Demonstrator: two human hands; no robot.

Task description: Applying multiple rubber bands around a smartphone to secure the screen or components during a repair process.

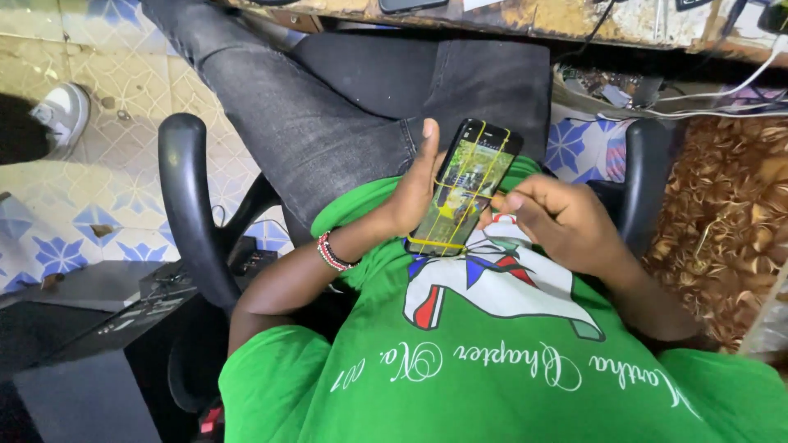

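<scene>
Green cotton T-shirt [492, 385] with white script and a red, white and blue print fills the lower field, worn by the seated person. Resting against its front, just above the print, is a slim black rectangular smartphone [465, 187] with a lit, glossy screen, tilted with its top edge away from the body. Thin yellow rubber bands [435, 244] cross the smartphone lengthwise and around its lower end, lying taut on the glass.

Left hand [414, 190]: its fingers are wrapped behind the smartphone's left edge, gripping it, with the thumb lying straight along that edge. A beaded bracelet [332, 252] in red, white and black circles the left wrist.

Right hand [558, 220]: loosely curled, holding nothing; its fingertips [510, 202] touch the smartphone's right edge near the screen.

Dark grey denim trousers [328, 115] cover the legs, which extend away from the camera. Curved black padded armrests [187, 205] of the chair flank the body on both sides. At the top runs the worn wooden counter [574, 20] edge, with white cables [722, 94] hanging below it. Pale floor tiles [107, 107] with blue star patterns lie on the left, a grey shoe [61, 115] on them; brown dried leafy material [722, 213] lies on the right.
</scene>
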